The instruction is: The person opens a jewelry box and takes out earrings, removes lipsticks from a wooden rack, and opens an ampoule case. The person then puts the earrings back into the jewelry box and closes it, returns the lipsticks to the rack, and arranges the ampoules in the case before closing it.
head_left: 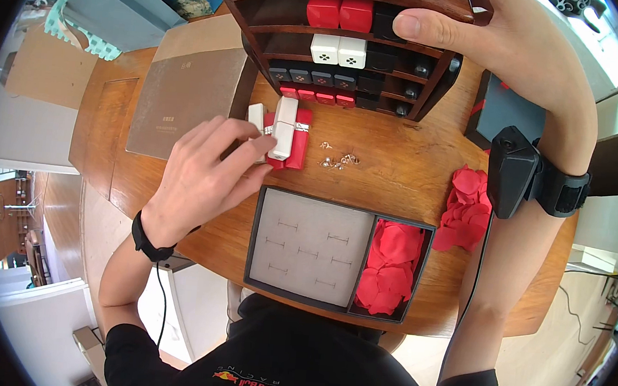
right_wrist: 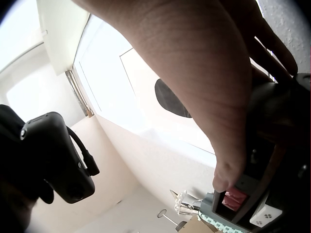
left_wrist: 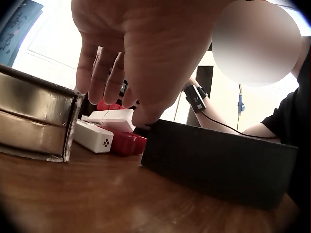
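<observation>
My right hand [head_left: 506, 34] grips the dark wooden shelf rack [head_left: 433, 94] at its upper right, with the thumb across the front of the top row. The fingers pass over to the far side, as the right wrist view shows. My left hand [head_left: 205, 170] reaches over a small pile of boxes, its fingertips at the near end of a long white box [head_left: 283, 136]. That box lies across red boxes [head_left: 300, 140]; another white box [left_wrist: 93, 136] stands beside them. In the left wrist view the fingers hang fairly straight above the pile.
Shiny small jewellery pieces [head_left: 339, 160] lie mid-table. In front sits a black tray [head_left: 304, 301] with a grey slotted pad [head_left: 313, 230] and red petals [head_left: 390, 268]. Loose petals [head_left: 463, 212] and a dark box [head_left: 504, 110] are at right, a flat brown box [head_left: 185, 103] at left.
</observation>
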The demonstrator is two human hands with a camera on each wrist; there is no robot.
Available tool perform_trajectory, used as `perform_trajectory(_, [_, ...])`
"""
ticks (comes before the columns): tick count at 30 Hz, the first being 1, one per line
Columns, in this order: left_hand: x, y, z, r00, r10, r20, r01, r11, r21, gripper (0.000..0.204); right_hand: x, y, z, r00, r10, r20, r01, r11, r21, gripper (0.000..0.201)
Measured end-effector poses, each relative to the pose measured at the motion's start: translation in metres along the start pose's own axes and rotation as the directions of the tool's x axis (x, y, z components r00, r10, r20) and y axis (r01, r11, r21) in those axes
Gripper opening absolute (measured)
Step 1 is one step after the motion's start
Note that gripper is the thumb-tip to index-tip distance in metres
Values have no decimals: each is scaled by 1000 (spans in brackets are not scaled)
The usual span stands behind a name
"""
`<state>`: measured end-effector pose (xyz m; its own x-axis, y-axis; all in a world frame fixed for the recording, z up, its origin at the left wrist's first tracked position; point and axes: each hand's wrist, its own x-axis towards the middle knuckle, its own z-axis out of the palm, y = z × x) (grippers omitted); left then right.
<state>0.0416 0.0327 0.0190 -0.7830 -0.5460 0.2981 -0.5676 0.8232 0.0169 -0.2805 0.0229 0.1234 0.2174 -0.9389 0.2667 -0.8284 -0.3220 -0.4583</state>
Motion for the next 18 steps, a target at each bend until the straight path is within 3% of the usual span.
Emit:
perform_trajectory(6, [4,-12,8,998,10,64,-3,994,-113,31,-3,-7,-1,1000,-15,-12,15,1000,-11,96])
perform_trajectory(10, [13,-13,3,999,9,32,-4,988,-157,25,0,-1,-1,999,33,-7,-33,999,-11,96])
perform_trajectory(13, [23,-10,-1,999,-14,-31,9,984,-178,25,0,-4,-4,998,44,43,-46,999,25,95])
perform_trajectory(15, [33,-4,-1,982,-54,-181,21,984,-178,30,-2,-8,0,1000,-10,-6,10,1000,-29,95])
perform_trajectory(16, [38,-2,0,982,-55,-181,22,984,-178,30,-2,-7,1,1000,-11,-5,11,1000,-29,95])
perform_trajectory(18, [48,-1,1,956,-7,-292,3,1000,-15,32,0,-3,2,999,28,-18,-29,999,-31,93])
